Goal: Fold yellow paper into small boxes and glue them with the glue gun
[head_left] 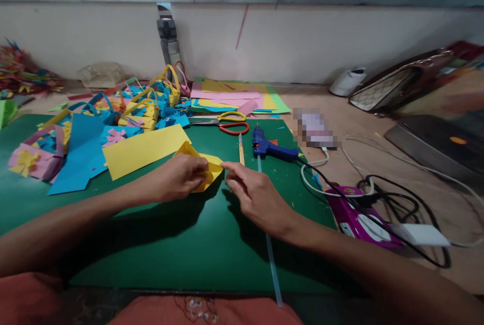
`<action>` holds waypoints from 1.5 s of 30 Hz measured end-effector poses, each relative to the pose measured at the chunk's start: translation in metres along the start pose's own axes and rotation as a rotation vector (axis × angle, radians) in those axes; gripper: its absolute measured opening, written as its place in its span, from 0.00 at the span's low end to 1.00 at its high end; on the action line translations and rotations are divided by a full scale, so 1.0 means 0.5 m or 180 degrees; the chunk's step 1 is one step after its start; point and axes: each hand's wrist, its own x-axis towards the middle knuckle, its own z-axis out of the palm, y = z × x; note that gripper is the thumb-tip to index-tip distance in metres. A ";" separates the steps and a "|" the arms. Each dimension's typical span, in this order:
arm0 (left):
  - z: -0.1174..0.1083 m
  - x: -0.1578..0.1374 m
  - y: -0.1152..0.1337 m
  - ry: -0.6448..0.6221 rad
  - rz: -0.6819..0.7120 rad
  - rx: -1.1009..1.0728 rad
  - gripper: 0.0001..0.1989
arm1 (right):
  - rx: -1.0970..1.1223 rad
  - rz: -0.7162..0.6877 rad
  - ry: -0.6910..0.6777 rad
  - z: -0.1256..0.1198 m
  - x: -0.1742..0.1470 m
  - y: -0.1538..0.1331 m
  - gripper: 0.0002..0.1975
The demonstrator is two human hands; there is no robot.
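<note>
A folded piece of yellow paper [213, 170] is gripped in my left hand [186, 176], whose fingers are curled closed around its left part. My right hand [255, 191] is just to the right, its index fingertip at the paper's right corner and the thumb lower down, apart from the paper. Behind my left hand lies a flat yellow paper strip [145, 151], partly over a blue paper sheet [81, 148]. Beyond my right hand are a blue glue gun [274, 148] with a long glue stick [273, 269], a craft knife [241, 149] and scissors [227, 122].
Finished paper baskets [143, 111] crowd the left back of the green mat [151, 249]. Coloured paper sheets [230, 95] are stacked behind the scissors. On the right are a phone [315, 128], a purple power strip [359, 216] with tangled cables, and a bag [401, 83].
</note>
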 end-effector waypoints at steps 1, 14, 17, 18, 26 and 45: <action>-0.001 -0.001 0.003 -0.0039 0.0002 -0.0102 0.05 | -0.0016 0.0005 -0.0085 0.003 -0.003 0.002 0.17; -0.007 0.003 0.013 0.0081 -0.0150 -0.1225 0.03 | 0.0142 0.0119 -0.0259 0.005 -0.001 0.015 0.13; -0.009 0.006 0.014 -0.0019 -0.0273 -0.1782 0.03 | 0.0378 0.0216 -0.0257 0.003 0.001 0.012 0.09; -0.009 0.007 0.014 -0.0039 -0.0316 -0.1960 0.04 | 0.0430 0.0229 -0.0244 0.002 0.002 0.011 0.08; -0.015 0.007 -0.005 -0.0212 -0.0510 -0.3124 0.09 | 0.0493 0.0217 -0.0034 -0.015 0.006 0.003 0.05; -0.016 0.003 0.012 0.0451 -0.0611 -0.2759 0.11 | 0.1591 0.0747 -0.0451 -0.041 0.036 -0.039 0.15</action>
